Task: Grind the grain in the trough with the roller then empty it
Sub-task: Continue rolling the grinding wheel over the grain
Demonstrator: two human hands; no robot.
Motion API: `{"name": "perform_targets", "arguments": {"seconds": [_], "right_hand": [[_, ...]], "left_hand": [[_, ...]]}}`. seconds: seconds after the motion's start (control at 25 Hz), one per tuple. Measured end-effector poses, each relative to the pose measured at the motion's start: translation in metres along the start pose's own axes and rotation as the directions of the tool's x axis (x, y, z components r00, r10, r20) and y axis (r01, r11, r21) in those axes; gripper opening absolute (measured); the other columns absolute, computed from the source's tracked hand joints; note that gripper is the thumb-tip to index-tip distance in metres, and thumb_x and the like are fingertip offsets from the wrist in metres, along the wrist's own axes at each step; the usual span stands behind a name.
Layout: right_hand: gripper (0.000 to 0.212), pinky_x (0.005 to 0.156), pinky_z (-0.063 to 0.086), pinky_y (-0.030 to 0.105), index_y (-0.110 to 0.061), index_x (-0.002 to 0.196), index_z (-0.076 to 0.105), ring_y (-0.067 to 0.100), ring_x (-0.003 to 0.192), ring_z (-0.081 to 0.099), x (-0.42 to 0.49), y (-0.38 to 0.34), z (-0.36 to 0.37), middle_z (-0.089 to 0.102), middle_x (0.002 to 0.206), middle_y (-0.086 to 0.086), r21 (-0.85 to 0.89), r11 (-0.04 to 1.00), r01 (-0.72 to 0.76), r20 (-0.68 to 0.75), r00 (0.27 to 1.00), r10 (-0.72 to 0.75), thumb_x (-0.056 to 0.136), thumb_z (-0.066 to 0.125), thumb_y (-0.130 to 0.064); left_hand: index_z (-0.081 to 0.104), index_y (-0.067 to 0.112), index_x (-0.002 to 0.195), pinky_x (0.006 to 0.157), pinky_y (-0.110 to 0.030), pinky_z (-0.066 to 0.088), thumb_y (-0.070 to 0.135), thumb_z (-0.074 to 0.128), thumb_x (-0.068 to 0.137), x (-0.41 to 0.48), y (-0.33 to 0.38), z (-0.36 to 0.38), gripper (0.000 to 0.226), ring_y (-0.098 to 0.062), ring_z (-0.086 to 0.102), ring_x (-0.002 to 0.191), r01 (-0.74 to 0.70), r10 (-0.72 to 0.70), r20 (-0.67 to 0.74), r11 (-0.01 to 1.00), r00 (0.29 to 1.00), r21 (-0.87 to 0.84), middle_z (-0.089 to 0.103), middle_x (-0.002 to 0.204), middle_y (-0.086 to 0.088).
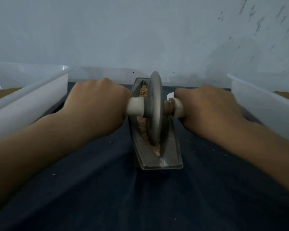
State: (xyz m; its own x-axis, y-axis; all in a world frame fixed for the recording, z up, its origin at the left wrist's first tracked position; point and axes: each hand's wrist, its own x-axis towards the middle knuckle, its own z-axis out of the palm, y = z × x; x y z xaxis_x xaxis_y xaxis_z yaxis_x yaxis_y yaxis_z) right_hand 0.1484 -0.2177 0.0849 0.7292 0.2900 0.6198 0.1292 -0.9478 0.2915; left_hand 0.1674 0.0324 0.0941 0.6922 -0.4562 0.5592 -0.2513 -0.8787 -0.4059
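Note:
A narrow grey metal trough (171, 157) lies lengthwise on the dark cloth in the middle of the head view. Tan grain (143, 92) fills its groove, whole at the far end and crushed near the front. A grey metal disc roller (154, 107) stands upright in the groove on a cross axle with white handles. My left hand (97, 104) grips the left handle (135, 106). My right hand (208, 107) grips the right handle (178, 106).
A white plastic bin (40, 90) stands at the left and another white bin (264, 100) at the right, each with brown material inside. A pale wall rises just behind the trough. A few stray grains lie on the dark cloth (140, 197).

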Motion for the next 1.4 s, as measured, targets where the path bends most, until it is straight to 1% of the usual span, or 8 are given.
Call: {"name": "perform_targets", "arguments": {"seconds": [0.16, 0.36, 0.48, 0.8, 1.0, 1.16, 1.28, 1.4], "right_hand": [[0.033, 0.049, 0.013, 0.013, -0.026, 0.067, 0.049, 0.01, 0.039, 0.016, -0.009, 0.002, -0.014, 0.027, 0.049, -0.01, 0.034, 0.999, 0.02, -0.013, 1.0, -0.02, 0.055, 0.078, -0.017], [0.016, 0.053, 0.027, 0.03, -0.02, 0.099, 0.063, 0.034, 0.073, 0.061, 0.061, -0.011, 0.039, 0.062, 0.081, 0.011, -0.006, 0.997, -0.071, 0.074, 0.995, 0.071, 0.085, 0.068, -0.022], [0.015, 0.059, 0.035, 0.034, -0.021, 0.103, 0.061, 0.035, 0.084, 0.063, 0.067, -0.01, 0.047, 0.065, 0.092, 0.011, 0.048, 0.993, -0.109, 0.144, 0.984, 0.101, 0.089, 0.064, -0.026], [0.034, 0.048, 0.012, 0.012, -0.03, 0.067, 0.045, 0.003, 0.043, 0.012, -0.012, 0.0, -0.017, 0.022, 0.05, -0.015, 0.018, 1.0, 0.023, -0.07, 0.997, -0.022, 0.057, 0.077, -0.023], [0.014, 0.049, 0.031, 0.028, -0.026, 0.084, 0.055, 0.031, 0.062, 0.057, 0.039, -0.007, 0.034, 0.053, 0.067, 0.002, -0.016, 0.999, -0.047, 0.058, 0.997, 0.048, 0.081, 0.069, -0.024], [0.011, 0.059, 0.037, 0.035, -0.02, 0.096, 0.059, 0.034, 0.074, 0.059, 0.075, -0.003, 0.061, 0.056, 0.079, 0.007, 0.072, 0.987, -0.145, 0.117, 0.984, 0.136, 0.087, 0.062, -0.014], [0.023, 0.061, 0.028, 0.035, -0.023, 0.081, 0.047, 0.031, 0.066, 0.056, 0.067, -0.004, 0.058, 0.058, 0.069, 0.003, 0.069, 0.997, -0.018, -0.012, 1.0, 0.019, 0.078, 0.07, -0.02], [0.025, 0.076, 0.028, 0.039, -0.031, 0.088, 0.049, 0.027, 0.088, 0.055, 0.062, -0.003, 0.041, 0.054, 0.08, -0.009, 0.156, 0.987, 0.039, 0.015, 0.999, -0.042, 0.074, 0.067, -0.022]], "left_hand": [[0.048, 0.031, 0.064, 0.05, -0.015, 0.01, 0.03, 0.075, 0.062, -0.008, -0.002, -0.006, 0.027, -0.011, 0.012, 0.042, 0.032, -0.029, 0.038, 0.998, 0.999, -0.061, 0.022, 0.054, 0.009], [0.064, 0.025, 0.097, 0.053, -0.032, 0.033, 0.028, 0.058, 0.091, 0.046, 0.006, 0.043, 0.009, -0.021, 0.044, 0.06, 0.2, -0.189, 0.196, 0.979, 0.962, -0.036, 0.043, 0.071, 0.001], [0.065, 0.021, 0.101, 0.058, -0.035, 0.037, 0.023, 0.058, 0.091, 0.06, 0.006, 0.035, 0.013, -0.024, 0.047, 0.066, 0.194, -0.186, 0.229, 0.981, 0.956, -0.015, 0.047, 0.076, -0.002], [0.047, 0.028, 0.064, 0.049, -0.016, 0.007, 0.028, 0.075, 0.067, -0.015, 0.002, -0.022, 0.028, -0.011, 0.008, 0.044, 0.055, -0.056, 0.017, 0.998, 0.998, 0.019, 0.017, 0.054, 0.008], [0.061, 0.024, 0.09, 0.052, -0.032, 0.032, 0.026, 0.061, 0.088, 0.025, 0.01, 0.024, 0.002, -0.023, 0.048, 0.058, 0.142, -0.143, 0.124, 0.99, 0.982, 0.011, 0.042, 0.069, 0.001], [0.065, 0.018, 0.096, 0.055, -0.034, 0.035, 0.018, 0.061, 0.09, 0.065, 0.006, 0.041, 0.007, -0.025, 0.046, 0.061, 0.186, -0.186, 0.144, 0.982, 0.972, 0.014, 0.041, 0.068, -0.003], [0.06, 0.021, 0.087, 0.049, -0.03, 0.026, 0.018, 0.062, 0.086, 0.042, 0.008, 0.048, 0.004, -0.023, 0.043, 0.054, 0.232, -0.228, 0.081, 0.971, 0.97, -0.053, 0.033, 0.062, 0.001], [0.049, 0.023, 0.076, 0.045, -0.025, 0.016, 0.02, 0.065, 0.084, 0.021, 0.012, 0.053, 0.018, -0.016, 0.029, 0.044, 0.301, -0.3, 0.026, 0.949, 0.954, -0.097, 0.034, 0.058, 0.003]]}}
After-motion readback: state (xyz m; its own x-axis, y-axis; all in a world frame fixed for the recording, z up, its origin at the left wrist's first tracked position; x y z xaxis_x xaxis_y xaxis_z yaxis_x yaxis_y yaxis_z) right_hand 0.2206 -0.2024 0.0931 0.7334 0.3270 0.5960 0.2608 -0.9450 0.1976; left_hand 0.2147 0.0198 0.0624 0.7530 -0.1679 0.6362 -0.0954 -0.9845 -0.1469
